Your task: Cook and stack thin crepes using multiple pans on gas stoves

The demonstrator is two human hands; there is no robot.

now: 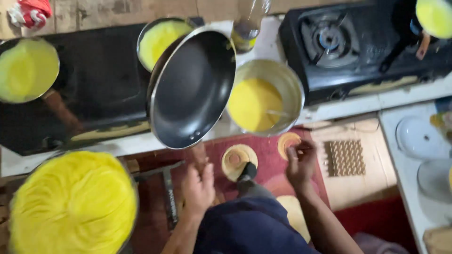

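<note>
The left hand [197,188] has its fingers clamped round the wooden handle of the dark frying pan [190,89], which tilts up and away over the counter, handle running back toward the person. The right hand [301,162] pinches a small tan disc [288,141] just below the pot of yellow batter [263,96]

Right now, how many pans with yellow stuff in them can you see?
3, perhaps more out of view. One pan sits at the far left, one pan peeks from behind the empty black frying pan, and one is in the top right corner.
</note>
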